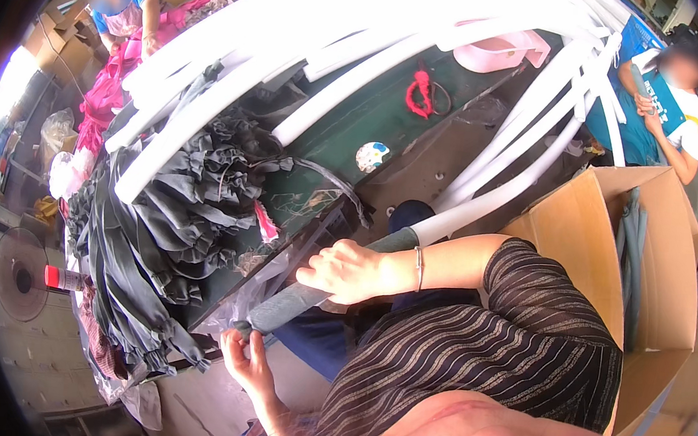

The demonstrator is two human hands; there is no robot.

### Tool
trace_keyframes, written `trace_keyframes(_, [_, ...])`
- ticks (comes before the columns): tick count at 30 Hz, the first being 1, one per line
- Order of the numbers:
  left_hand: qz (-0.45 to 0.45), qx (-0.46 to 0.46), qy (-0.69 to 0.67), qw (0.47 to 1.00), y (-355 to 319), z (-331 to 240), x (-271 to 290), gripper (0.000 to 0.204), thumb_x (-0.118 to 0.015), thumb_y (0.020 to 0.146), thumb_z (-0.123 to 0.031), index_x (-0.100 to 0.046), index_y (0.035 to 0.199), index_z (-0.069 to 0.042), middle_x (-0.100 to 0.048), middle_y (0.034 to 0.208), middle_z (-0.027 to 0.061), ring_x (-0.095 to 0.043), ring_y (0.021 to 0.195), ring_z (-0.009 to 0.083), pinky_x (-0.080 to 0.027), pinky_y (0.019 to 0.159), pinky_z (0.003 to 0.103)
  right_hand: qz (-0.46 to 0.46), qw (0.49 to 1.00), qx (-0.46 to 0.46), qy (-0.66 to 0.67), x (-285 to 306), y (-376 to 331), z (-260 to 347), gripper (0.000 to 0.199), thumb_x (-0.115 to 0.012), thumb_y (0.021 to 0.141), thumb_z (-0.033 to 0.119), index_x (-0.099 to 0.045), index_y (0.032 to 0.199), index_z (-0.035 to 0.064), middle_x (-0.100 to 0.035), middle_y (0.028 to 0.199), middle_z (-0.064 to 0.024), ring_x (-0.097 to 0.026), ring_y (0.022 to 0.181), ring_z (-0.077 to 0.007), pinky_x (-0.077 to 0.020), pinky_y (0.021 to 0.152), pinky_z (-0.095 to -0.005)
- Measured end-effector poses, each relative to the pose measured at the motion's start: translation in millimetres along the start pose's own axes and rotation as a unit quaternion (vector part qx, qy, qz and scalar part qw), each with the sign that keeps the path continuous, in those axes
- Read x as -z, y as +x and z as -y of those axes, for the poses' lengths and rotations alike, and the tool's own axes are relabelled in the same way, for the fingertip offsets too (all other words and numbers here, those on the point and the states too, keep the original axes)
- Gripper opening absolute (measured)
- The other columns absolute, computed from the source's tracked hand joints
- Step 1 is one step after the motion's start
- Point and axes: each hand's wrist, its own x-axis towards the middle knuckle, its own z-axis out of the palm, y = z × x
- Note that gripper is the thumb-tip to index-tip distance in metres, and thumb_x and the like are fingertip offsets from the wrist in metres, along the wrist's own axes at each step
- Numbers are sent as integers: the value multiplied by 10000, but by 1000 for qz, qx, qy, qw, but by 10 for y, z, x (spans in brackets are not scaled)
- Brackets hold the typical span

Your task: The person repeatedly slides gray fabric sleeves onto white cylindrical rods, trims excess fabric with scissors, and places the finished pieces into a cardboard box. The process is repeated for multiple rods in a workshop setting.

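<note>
A white foam tube (471, 215) slants across my lap, its near part covered by a dark grey-green fabric sleeve (283, 306). My right hand (345, 271) is closed around the covered part, palm down, with a bracelet at the wrist. At the tube's lower left end, my left hand (244, 361) pinches the gathered end of the sleeve between thumb and fingers. Just left of my hands, a heap of dark grey gathered fabric sleeves (182, 202) hangs over the table edge.
Many white foam tubes (368, 18) lie over the green table (351, 113). Red-handled scissors (420, 94), a pink plastic container (499, 52) and a round patterned object (372, 156) rest there. An open cardboard box (570, 239) holding a covered tube stands at right. Two people (671, 98) work farther off.
</note>
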Motion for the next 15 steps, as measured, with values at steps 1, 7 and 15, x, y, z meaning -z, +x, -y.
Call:
trace_keyframes(1, [3, 32, -5, 999, -15, 29, -18, 88, -578, 865, 0, -550, 948, 1, -513, 857, 46, -524, 791, 135, -420, 696, 231, -16, 1000, 19, 4, 1, 14, 13, 397, -700, 630, 179, -507, 944, 34, -597, 718, -121, -640, 658, -270, -510, 540, -379])
trace_keyframes(7, [21, 168, -219, 961, -93, 43, -6, 121, -550, 899, -17, -553, 1020, -22, -514, 895, 12, -533, 808, 104, -418, 731, 202, -41, 997, 60, -27, -40, 17, 53, 389, -713, 648, 216, -491, 926, 57, -563, 694, -90, -623, 637, -234, -491, 513, -351])
trace_keyframes(15, [-10, 15, -160, 987, -149, -185, -108, 198, -600, 868, -31, -567, 1061, -1, -443, 1146, 26, -488, 924, 113, -411, 806, 240, -3, 999, 7, -42, -88, 13, -2, 340, -673, 645, 174, -512, 919, 57, -579, 695, -103, -637, 637, -244, -503, 527, -358])
